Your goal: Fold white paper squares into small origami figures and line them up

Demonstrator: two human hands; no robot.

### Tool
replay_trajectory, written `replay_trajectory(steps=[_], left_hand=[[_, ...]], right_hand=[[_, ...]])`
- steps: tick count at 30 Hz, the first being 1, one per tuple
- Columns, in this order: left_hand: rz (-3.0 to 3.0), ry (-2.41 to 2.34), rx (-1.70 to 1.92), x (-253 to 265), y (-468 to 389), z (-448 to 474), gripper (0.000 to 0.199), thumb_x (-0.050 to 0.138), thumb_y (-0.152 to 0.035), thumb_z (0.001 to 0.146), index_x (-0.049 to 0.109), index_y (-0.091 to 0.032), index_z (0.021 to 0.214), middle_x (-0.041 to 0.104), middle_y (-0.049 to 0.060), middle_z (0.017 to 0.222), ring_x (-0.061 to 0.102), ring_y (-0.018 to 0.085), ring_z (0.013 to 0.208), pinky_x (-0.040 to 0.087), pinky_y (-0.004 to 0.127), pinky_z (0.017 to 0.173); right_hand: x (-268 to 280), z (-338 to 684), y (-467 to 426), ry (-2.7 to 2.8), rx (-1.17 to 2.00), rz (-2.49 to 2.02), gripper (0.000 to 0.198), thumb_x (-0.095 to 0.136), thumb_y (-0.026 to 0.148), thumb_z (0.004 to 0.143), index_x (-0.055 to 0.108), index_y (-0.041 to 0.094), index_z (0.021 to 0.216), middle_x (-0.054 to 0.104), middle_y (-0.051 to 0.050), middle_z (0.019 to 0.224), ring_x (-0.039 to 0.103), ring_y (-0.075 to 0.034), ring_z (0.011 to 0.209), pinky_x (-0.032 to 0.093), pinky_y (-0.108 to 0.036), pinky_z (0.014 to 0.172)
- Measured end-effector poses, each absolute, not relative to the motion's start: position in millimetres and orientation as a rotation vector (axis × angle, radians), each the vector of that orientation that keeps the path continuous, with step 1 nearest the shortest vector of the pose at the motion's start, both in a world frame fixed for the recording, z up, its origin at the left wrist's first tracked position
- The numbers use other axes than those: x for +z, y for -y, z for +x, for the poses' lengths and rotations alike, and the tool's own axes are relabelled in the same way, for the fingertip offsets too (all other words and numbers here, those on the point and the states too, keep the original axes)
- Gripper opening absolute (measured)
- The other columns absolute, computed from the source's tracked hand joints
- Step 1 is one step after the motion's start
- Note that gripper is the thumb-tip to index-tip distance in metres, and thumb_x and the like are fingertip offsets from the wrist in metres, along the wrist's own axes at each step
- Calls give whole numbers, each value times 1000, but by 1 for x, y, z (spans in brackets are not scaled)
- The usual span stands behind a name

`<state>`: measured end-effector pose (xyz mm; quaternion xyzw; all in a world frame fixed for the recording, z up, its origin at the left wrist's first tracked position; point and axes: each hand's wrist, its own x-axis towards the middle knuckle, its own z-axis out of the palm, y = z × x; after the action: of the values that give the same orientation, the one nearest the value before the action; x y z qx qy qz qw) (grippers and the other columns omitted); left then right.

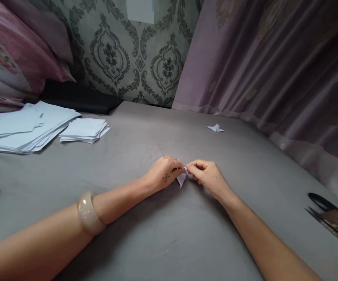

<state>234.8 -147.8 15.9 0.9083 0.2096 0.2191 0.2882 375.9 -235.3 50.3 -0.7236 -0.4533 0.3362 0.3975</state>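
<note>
Between my two hands is a small piece of folded white paper point(181, 180), its pointed end hanging down. My left hand point(165, 171) pinches it from the left with thumb and fingers. From the right, my right hand point(205, 173) has its thumb and fingertips closed on the paper's upper edge, close against the left fingertips. Much of the paper is hidden behind the fingers. Farther back on the right, a folded white paper shape point(216, 128) with pointed ends lies on the grey surface point(145, 140).
A stack of small white paper squares point(83, 130) lies at the back left, beside a pile of larger sheets point(31, 127). Behind them is a folded black cloth point(81, 95). Dark-handled items in a tray point(333, 220) sit at the right edge. Curtains point(215, 78) hang along the right.
</note>
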Motion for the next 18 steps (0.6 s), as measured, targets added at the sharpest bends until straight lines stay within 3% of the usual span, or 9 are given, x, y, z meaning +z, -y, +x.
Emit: replay_trajectory(steps=[6,18], left_hand=[[2432,-497,603,14,146,234,25,49,-25,92,71,-17,83,71,5,83,63,17,82,47,26,76],[2380,-536,593,18,147,232,25,49,-29,91,71,-18,87,70,4,79,62,15,75,45,23,70]], right_hand=[[56,376,236,969,1051,-1834,19,63,33,71,65,15,67,43,5,49,33,-6,44,25,-21,42],[45,384,234,753,1329,-1608,22,72,31,66,61,12,63,48,2,61,33,-3,48,19,-16,34]])
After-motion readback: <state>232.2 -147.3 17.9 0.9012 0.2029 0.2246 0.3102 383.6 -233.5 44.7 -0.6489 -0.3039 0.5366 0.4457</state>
